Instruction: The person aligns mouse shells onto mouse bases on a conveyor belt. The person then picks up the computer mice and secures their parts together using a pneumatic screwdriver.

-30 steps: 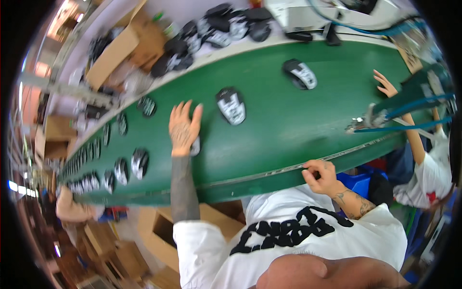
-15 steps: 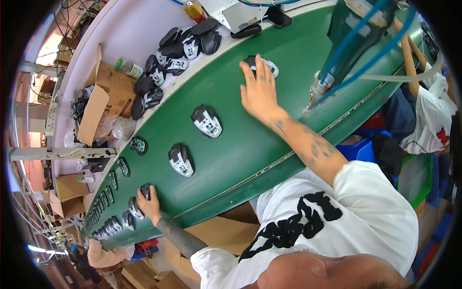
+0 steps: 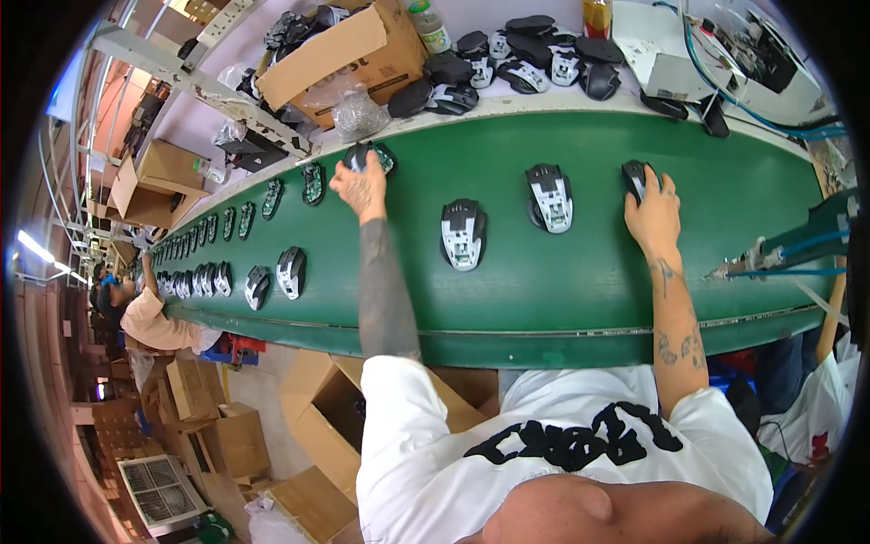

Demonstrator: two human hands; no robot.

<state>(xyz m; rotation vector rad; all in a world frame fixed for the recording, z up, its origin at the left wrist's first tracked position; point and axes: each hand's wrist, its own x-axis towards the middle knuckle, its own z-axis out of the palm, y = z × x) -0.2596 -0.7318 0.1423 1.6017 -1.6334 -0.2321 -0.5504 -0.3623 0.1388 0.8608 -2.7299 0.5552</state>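
Observation:
My left hand (image 3: 362,189) is closed on a dark computer mouse part (image 3: 356,158) by the far edge of a green conveyor belt (image 3: 412,299). Right beside it, partly covered, lies a green circuit board (image 3: 386,160). Over to the right, my right hand (image 3: 654,213) curls over another computer mouse (image 3: 633,179), hiding much of it. Between my hands two partly assembled mice, a nearer one (image 3: 463,236) and a farther one (image 3: 549,198), rest with their pale inner frames showing.
Circuit boards (image 3: 273,199) and mice (image 3: 290,273) line the belt leftward, where a co-worker (image 3: 154,317) stands. Black and white mouse parts (image 3: 523,76) and an open carton (image 3: 390,68) sit on the far ledge. A hanging tool with blue hoses (image 3: 779,257) is at the right.
The view has swung leftward. My left hand has carried the dark mouse part from the near row to beside a board at the far edge. My right hand stays at its mouse.

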